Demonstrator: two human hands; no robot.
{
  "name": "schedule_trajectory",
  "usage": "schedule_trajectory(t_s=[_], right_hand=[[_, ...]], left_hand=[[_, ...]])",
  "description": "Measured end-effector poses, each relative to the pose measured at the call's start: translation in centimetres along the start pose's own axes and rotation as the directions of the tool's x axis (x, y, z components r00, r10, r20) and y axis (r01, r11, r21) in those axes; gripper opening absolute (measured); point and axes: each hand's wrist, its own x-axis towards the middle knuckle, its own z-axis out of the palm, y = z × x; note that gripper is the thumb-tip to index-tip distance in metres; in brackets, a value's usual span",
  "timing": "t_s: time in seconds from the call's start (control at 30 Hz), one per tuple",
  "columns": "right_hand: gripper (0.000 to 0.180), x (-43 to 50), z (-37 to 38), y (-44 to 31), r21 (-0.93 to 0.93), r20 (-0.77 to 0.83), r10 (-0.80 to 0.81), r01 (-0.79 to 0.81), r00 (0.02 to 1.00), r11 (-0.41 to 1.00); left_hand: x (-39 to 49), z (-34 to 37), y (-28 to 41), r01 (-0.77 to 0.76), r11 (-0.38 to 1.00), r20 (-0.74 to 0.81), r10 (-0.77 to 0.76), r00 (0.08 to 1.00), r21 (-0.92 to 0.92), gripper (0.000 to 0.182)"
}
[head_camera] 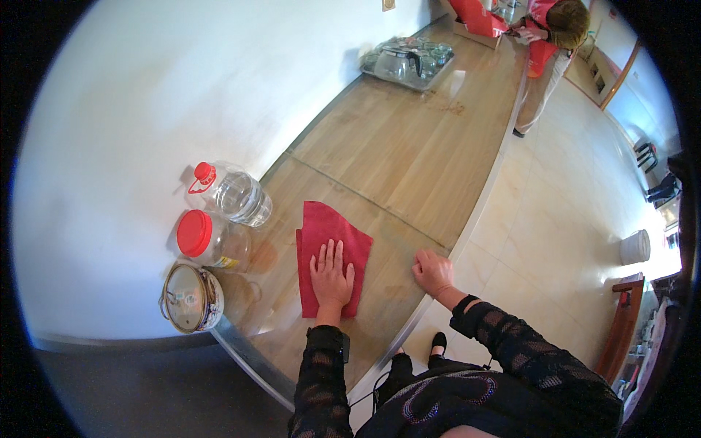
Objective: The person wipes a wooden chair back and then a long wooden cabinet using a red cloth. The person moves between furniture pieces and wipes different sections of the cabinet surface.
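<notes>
A folded red cloth (324, 224) lies on the wood-grain countertop (400, 159) in front of me. My left hand (331, 276) rests flat on the cloth, palm down, with its fingers slightly apart. Close to the counter's front edge, my right hand (434, 272) is curled into a loose fist against the surface. Nothing can be seen inside that fist, though its palm side is hidden. The cloth lies apart from the right hand.
Along the wall stand a water jug (241, 194) with a red cap, a red-lidded clear jar (225, 241) and a glass-lidded pot (186, 298). Farther off sits a tray (419, 85) of glassware. Another person (547, 33) works beside a box (476, 37). A bucket (635, 247) stands on the floor.
</notes>
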Motion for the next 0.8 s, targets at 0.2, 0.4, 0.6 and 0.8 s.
schedule_trajectory(t_s=[0.2, 0.4, 0.6, 0.8], right_hand=[[0.009, -0.1, 0.1, 0.0, 0.038, 0.003, 0.004, -0.004, 1.0, 0.999], [0.005, -0.1, 0.4, 0.0, 0.058, -0.035, -0.003, 0.005, 0.999, 0.998], [0.008, -0.1, 0.3, 0.2, 0.035, 0.001, 0.004, -0.004, 1.0, 0.999], [0.008, -0.2, 0.7, 0.3, 0.014, -0.012, -0.007, 0.007, 1.0, 1.0]], left_hand=[[0.6, 0.4, 0.0, 0.017, 1.0, -0.013, -0.017, 1.0, -0.001, 0.06], [-0.3, 0.5, 0.9, 0.02, 0.999, 0.007, -0.02, 1.0, 0.03, 0.06], [-4.0, 0.0, 3.9, -0.022, 1.0, 0.039, 0.021, 0.999, 0.011, 0.064], [-9.2, -1.5, 7.7, -0.074, 0.993, 0.125, 0.085, 0.989, -0.091, 0.063]])
